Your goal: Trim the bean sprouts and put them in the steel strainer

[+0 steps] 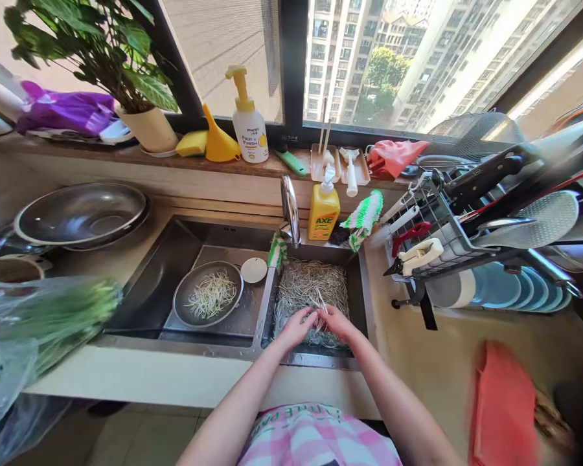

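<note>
Both my hands meet over the right sink basin (364, 304), which holds a mass of thin, pale bean sprouts (311, 281) in water. My left hand (298, 325) has its fingers closed in a pinch, with its tips touching those of the other hand. My right hand (337, 321) is closed on a few bean sprouts that stick up above its fingers. In the left basin a round pan (179, 303) carries a small heap of whiter bean sprouts (212, 294). Beside the pan lies a small white dish (254, 270).
Behind the basins stand the faucet (290, 210) and a yellow soap bottle (323, 213). To the right is a rack (442, 259) with knives, a skimmer and plates. Bagged green vegetables (78, 317) lie at left, near a large wok (82, 213). A red cloth-like item (502, 401) lies at lower right.
</note>
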The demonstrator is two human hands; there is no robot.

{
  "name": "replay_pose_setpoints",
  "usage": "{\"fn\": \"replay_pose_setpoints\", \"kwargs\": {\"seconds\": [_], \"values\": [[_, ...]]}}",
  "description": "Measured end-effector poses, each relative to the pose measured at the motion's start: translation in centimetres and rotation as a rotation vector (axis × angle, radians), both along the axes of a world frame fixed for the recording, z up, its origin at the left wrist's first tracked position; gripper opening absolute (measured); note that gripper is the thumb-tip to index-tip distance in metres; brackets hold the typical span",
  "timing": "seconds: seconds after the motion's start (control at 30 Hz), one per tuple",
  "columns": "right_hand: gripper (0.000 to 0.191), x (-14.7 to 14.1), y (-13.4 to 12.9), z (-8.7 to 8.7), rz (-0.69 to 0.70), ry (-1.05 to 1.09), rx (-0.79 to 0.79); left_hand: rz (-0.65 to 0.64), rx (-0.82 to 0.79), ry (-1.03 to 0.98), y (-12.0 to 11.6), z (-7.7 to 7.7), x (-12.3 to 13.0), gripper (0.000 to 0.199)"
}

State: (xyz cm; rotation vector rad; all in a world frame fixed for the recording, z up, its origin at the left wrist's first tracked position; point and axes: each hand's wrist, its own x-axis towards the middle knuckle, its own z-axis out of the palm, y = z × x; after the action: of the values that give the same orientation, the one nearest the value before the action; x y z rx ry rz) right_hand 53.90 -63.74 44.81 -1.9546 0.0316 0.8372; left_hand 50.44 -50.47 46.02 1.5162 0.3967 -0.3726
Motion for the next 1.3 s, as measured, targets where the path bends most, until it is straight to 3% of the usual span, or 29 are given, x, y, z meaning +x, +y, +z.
{"fn": "replay_pose_setpoints", "kwargs": {"seconds": [0.1, 0.23, 0.37, 0.43, 0.53, 0.6, 0.7, 0.8, 0.87, 0.97, 1.13, 1.3], "values": [[0.019, -0.9, 1.1, 1.2, 0.012, -0.140, -0.089, -0.011, -0.201, 0.048, -1.3, 0.7, 0.0, 0.034], [0.024, -2.5, 2.7, 3.0, 0.060, -0.357, -0.243, 0.164, -0.454, 0.148, -2.0, 0.8, -0.3, 0.037], [0.036, -3.6, 2.3, 4.0, 0.117, -0.431, -0.047, 0.281, -0.540, 0.165, -1.2, 0.7, -0.3, 0.038], [0.032, -3.5, 1.2, 3.9, 0.046, -0.454, 0.077, 0.275, -0.534, 0.160, -0.3, 1.2, -0.1, 0.036], [0.023, -2.0, -0.7, 3.9, -0.157, -0.499, 0.094, 0.155, -0.510, 0.123, 1.4, 2.5, 0.3, 0.032], [0.025, -0.6, -1.8, 4.5, -0.208, -0.566, 0.093, 0.014, -0.517, 0.105, 2.3, 3.7, 0.5, 0.028], [0.036, 1.6, -2.7, 6.4, -0.079, -0.637, 0.223, -0.199, -0.563, 0.124, 3.0, 5.4, 0.8, 0.024], [0.031, 3.3, -3.2, 8.1, 0.154, -0.672, 0.282, -0.308, -0.595, 0.139, 2.8, 6.5, 0.9, 0.021], [0.021, 4.1, -3.5, 8.6, 0.275, -0.696, 0.272, -0.342, -0.620, 0.145, 2.6, 6.8, 1.0, 0.020], [0.016, 4.9, -4.0, 8.8, 0.338, -0.725, 0.267, -0.368, -0.656, 0.167, 2.6, 6.6, 1.0, 0.020], [0.013, 5.0, -4.4, 9.5, 0.275, -0.783, 0.274, -0.339, -0.643, 0.202, 2.7, 5.6, 0.9, 0.023], [0.015, 3.7, -3.0, 9.6, 0.185, -0.845, 0.266, -0.362, -0.589, 0.227, 2.3, 5.0, 0.9, 0.025]]}}
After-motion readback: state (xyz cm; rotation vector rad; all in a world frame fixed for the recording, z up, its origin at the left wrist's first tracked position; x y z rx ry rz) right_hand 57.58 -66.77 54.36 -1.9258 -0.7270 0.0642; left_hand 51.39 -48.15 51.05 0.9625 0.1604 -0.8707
